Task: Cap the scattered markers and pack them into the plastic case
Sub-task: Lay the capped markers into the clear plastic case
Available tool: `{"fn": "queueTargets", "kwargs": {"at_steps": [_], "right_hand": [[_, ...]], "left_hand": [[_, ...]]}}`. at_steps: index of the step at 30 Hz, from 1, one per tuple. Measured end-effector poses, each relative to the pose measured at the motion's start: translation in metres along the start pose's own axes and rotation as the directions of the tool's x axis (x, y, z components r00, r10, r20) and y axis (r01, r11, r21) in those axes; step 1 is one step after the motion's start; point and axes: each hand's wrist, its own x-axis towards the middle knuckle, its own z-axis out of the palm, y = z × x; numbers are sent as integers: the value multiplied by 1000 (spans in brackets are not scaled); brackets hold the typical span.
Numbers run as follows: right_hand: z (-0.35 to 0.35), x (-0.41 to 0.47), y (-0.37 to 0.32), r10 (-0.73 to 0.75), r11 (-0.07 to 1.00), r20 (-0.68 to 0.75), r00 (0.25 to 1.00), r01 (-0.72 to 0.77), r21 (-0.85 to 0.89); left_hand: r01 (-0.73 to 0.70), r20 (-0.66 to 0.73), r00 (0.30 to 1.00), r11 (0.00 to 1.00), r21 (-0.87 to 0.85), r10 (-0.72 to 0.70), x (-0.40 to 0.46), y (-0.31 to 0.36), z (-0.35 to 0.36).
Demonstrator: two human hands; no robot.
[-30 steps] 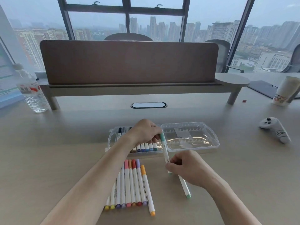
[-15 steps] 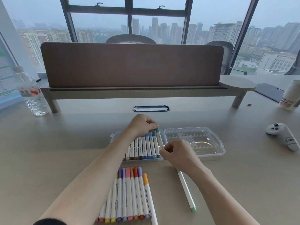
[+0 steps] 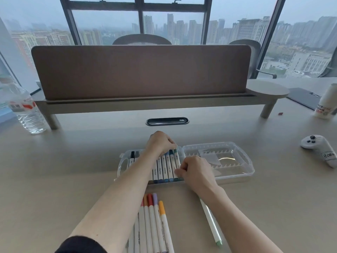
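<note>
- Here, at the centre of the frame, a clear plastic marker case (image 3: 122, 164) lies open on the beige desk (image 3: 73, 179), its transparent lid (image 3: 235, 159) folded flat to the right of the tray
- A row of white-barrelled markers with blue and teal caps (image 3: 165, 168) lies side by side in the tray, caps pointing toward the top of the frame; two with dark caps show at the tray's left end
- The left hand (image 3: 160, 143) rests with curled fingers on the cap ends of that row, at the tray's far edge
- The right hand (image 3: 196, 172) is at the near right corner of the tray, its fingers curled and pinching the lower end of the rightmost teal-capped marker (image 3: 176, 157), which lies in the tray beside the others
- The two hands are apart, one at each end of that marker
- At the lower centre, a bunch of loose white markers with pink, orange, red, lilac and yellow caps (image 3: 153, 225) lies on the desk, partly hidden by the left forearm
- A single white marker with a pale green cap (image 3: 211, 223) lies slanted at the lower right, its upper end under the right wrist
- A clear water bottle with a red label (image 3: 25, 110) stands at the left edge
- A white game controller (image 3: 321, 148) lies at the right edge, below a white paper cup (image 3: 326, 103)
- A brown felt desk divider (image 3: 140, 70) spans the upper middle, windows behind it
</note>
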Motion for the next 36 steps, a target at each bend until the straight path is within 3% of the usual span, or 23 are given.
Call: {"fn": "queueTargets", "kwargs": {"at_steps": [5, 10, 14, 19, 21, 25, 29, 33, 36], "right_hand": [[5, -6, 4, 54, 993, -93, 994, -44, 105], [1, -4, 4, 60, 993, -79, 995, -52, 103], [-5, -6, 11, 5, 989, -58, 998, 3, 151], [-25, -26, 35, -24, 990, -145, 989, 44, 136], [-35, -37, 43, 0, 994, -108, 994, 11, 109], [-54, -65, 52, 102, 992, 111, 989, -109, 61], [-53, -85, 50, 190, 980, 238, 952, -170, -102], [-47, -89, 49, 191, 968, 195, 962, -152, -198], [-46, -89, 50, 130, 986, 157, 979, -111, -122]], "left_hand": [[87, 37, 996, 996, 16, -87, 4, 6, -3], [94, 20, 995, 995, 22, -95, 0, 9, -4], [-12, 3, 1000, 999, 31, 12, -8, -1, -3], [-174, -97, 980, 985, 8, 174, -28, -9, -3], [-226, -92, 970, 974, 4, 226, -41, -2, -2], [-311, 0, 950, 950, 17, 311, -70, 15, 9], [-307, 56, 951, 951, 48, 304, -86, 24, 25], [-323, 80, 945, 944, 68, 318, -94, 23, 30], [-309, 98, 947, 951, 29, 305, -100, 22, 26]]}}
